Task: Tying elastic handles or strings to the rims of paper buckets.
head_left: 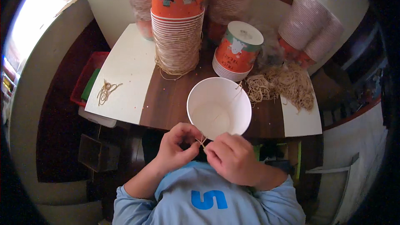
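White paper cup (219, 107), centre of frame, tipped so its open mouth faces me and its near rim sits just above my hands. Inside: nothing but a thin tan string (227, 106) running from the far rim down across the inner wall. Cup is tilted this way so I can see the string's path while working its near end.

Left hand (177, 148), lower centre: grip pinched nearly closed, thumb and forefinger on the string end (202, 141) just below the cup's rim. Right hand (234, 158): grip curled closed, fingertips meeting the left at the same strand. Whether the right hand also steadies the cup from beneath I cannot tell; the knuckles hide it.

Behind the cup, centre of the brown counter (166, 96): a short stack of orange printed cups (236, 52), upside down, white base up. Upper centre: a tall stack of orange cups (178, 21), with a loose string at its foot. Further stacks, apparently wrapped in clear film (310, 27), lean at upper right and along the top edge.

Right of the cup: a tangled heap of tan strings (283, 85), within reach. Left of frame: a white board (125, 75) carrying a small bundle of strings (106, 91). Far left, below counter level, a red bin (85, 79).
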Action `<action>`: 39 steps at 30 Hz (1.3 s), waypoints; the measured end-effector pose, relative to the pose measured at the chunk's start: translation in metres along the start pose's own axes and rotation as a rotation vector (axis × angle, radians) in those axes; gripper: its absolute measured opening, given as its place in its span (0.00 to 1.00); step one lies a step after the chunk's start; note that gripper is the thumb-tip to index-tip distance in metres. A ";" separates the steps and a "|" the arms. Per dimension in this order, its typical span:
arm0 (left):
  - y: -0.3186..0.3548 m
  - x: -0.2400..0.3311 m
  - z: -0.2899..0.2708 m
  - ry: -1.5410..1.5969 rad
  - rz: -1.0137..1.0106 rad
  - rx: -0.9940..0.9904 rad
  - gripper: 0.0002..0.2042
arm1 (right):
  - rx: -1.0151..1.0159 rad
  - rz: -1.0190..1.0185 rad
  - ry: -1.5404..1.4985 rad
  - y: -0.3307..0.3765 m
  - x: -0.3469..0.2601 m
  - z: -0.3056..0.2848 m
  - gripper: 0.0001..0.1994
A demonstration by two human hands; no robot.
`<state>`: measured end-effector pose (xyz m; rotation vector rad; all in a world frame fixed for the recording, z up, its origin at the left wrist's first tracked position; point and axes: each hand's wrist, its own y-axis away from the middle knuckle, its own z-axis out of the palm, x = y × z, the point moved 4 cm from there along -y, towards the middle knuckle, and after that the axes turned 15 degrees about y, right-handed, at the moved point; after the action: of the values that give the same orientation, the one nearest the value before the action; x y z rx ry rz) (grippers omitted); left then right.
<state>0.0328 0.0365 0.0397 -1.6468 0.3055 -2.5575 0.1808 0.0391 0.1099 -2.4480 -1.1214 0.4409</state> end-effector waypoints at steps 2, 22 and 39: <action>0.006 -0.003 0.001 -0.010 0.018 0.031 0.09 | 0.006 0.013 -0.037 0.009 -0.004 0.012 0.08; 0.016 -0.046 -0.012 0.541 -0.227 0.334 0.10 | 0.230 0.250 0.037 0.026 0.012 0.067 0.09; 0.017 -0.040 -0.020 0.542 -0.211 0.300 0.11 | -0.134 0.864 -1.469 0.021 0.019 0.108 0.08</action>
<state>0.0309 0.0293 -0.0076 -0.9109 -0.2295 -2.9853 0.1589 0.0663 0.0042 -2.3850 -0.2663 2.7139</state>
